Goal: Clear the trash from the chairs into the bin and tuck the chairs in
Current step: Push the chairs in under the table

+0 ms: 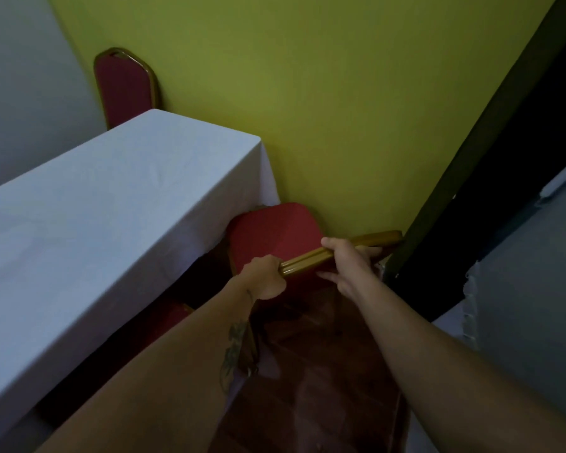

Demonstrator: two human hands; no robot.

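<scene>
A red padded chair point(272, 230) with a gold metal frame stands at the table's near corner, its seat partly under the white tablecloth. My left hand point(263, 277) is wrapped around the gold top rail of its backrest. My right hand point(347, 261) grips the same rail farther right, with the fingers over it. No trash shows on the seat. A second red chair point(125, 86) stands at the far end of the table against the green wall. A third red seat point(167, 317) shows dimly under the cloth near my left forearm.
The table point(111, 204) with its white cloth fills the left half. A green wall point(340, 109) is close behind the chair. A dark door frame point(484, 191) and a grey panel point(536, 273) stand on the right. Dark wooden floor point(340, 371) lies below my arms.
</scene>
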